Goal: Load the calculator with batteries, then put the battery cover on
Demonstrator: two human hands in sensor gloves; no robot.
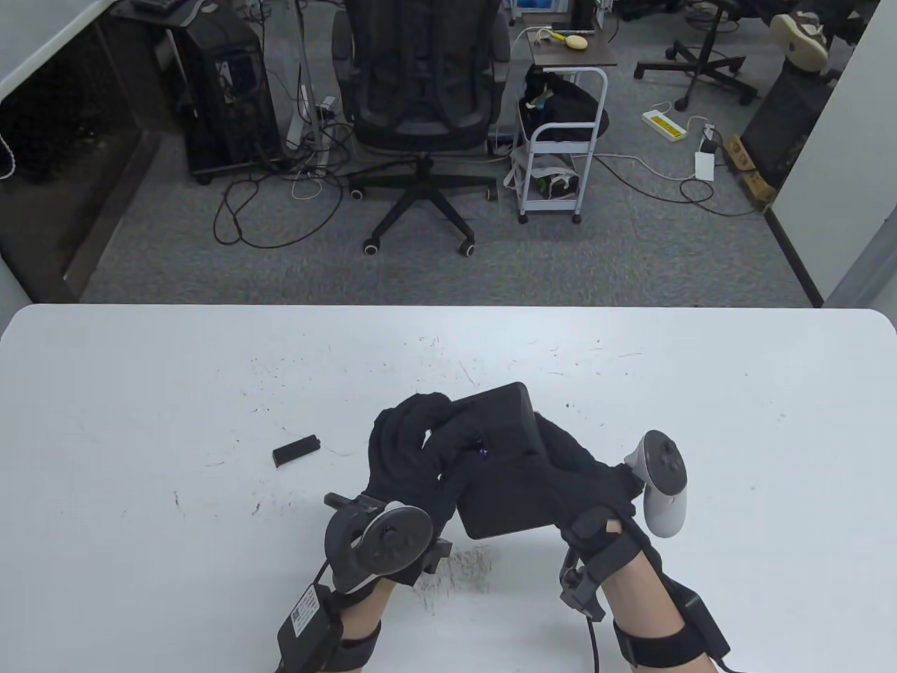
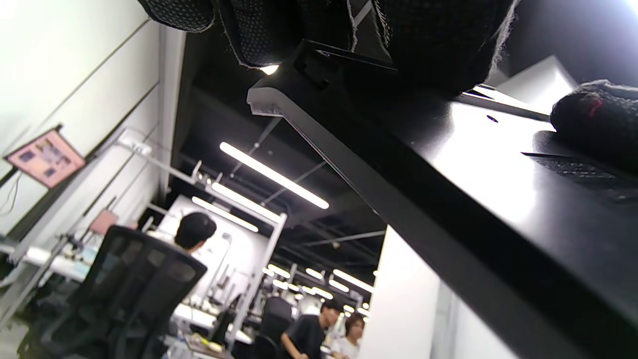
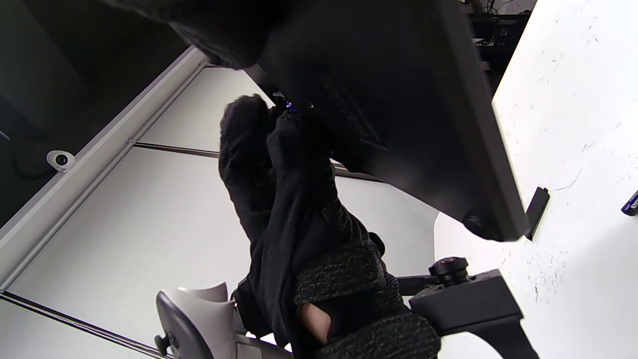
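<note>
Both hands hold the black calculator [image 1: 501,463] back side up, tilted above the white table [image 1: 175,378]. My right hand [image 1: 560,456] grips its right edge. My left hand [image 1: 438,438] wraps its far left corner, with fingertips pressed at the battery bay, where a bit of blue battery [image 1: 481,449] shows. The right wrist view shows the left hand's fingers [image 3: 279,149] on that blue spot [image 3: 288,105] on the calculator [image 3: 398,99]. The black battery cover [image 1: 296,449] lies loose on the table to the left, and also shows in the right wrist view [image 3: 539,211]. The left wrist view shows the calculator's back [image 2: 448,169] close up.
A dark blue object, likely a second battery [image 3: 631,203], lies on the table at the right wrist view's edge. The table top carries scuff marks [image 1: 466,564] near the hands. An office chair [image 1: 420,105] and a white cart [image 1: 560,154] stand beyond the table's far edge.
</note>
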